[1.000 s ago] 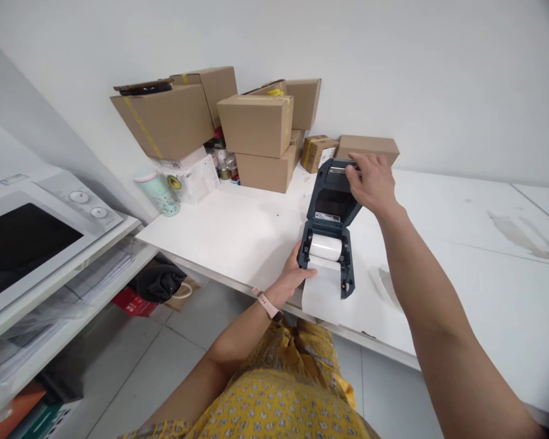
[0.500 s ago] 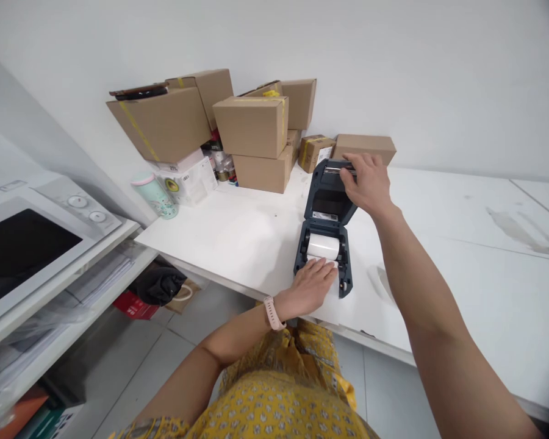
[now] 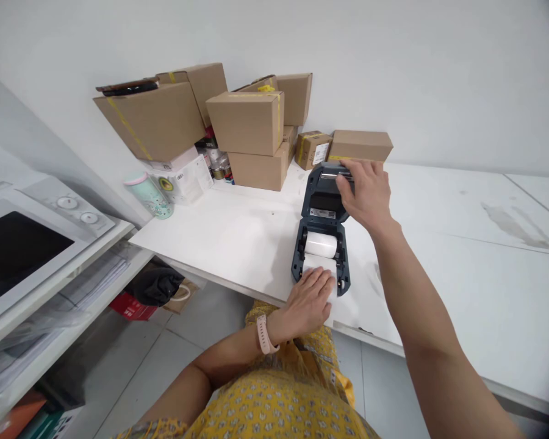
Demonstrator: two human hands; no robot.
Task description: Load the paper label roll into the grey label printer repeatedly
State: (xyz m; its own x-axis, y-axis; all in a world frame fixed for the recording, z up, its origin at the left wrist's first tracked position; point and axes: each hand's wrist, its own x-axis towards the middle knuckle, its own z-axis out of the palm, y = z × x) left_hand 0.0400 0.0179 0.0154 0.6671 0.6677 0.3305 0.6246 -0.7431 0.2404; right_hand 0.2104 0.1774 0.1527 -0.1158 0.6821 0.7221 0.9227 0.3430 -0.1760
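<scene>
A dark label printer [image 3: 296,253] stands on the white table near its front edge, its lid [image 3: 312,183] raised. Inside lies a white label roll [image 3: 321,245], and a strip of its paper [image 3: 319,263] runs toward me. My left hand [image 3: 307,303] rests flat over the front of the printer, fingers stretched out on the paper strip; what lies under the palm is hidden. At the lid's upper right edge my right hand [image 3: 368,192] is closed, thumb on the inner side and fingers behind.
Cardboard boxes [image 3: 247,125] are stacked at the back left, with a mint tumbler [image 3: 149,196] and a white box [image 3: 183,182] beside them. A microwave [image 3: 41,235] occupies the shelf unit on the left. The table's front edge [image 3: 251,291] runs close before me.
My left hand has slid toward me, and more of the paper strip now shows between the roll and my fingers. The right hand still holds the lid up.
</scene>
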